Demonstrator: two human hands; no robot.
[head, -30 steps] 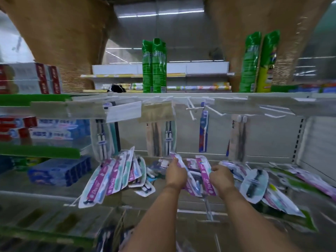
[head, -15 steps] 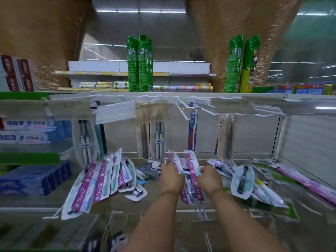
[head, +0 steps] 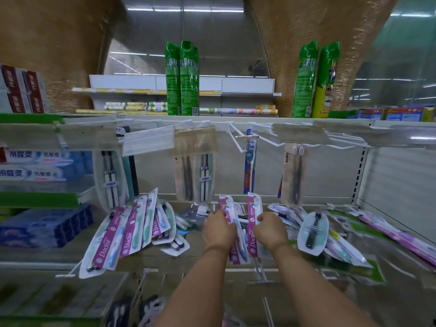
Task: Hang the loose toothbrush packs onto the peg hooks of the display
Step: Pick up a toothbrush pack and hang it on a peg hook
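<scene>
Gripping a pink-and-white carded toothbrush pack [head: 228, 210] in the left grip [head: 219, 232], clenched round it; pinching a second pink "Doctor" toothbrush pack [head: 253, 208] in the right grip [head: 270, 232]. Held upright, just above the white wire peg hook [head: 259, 271]. Best done singly: find the card's hanging hole, meet the hook tip squarely, slide back.
</scene>
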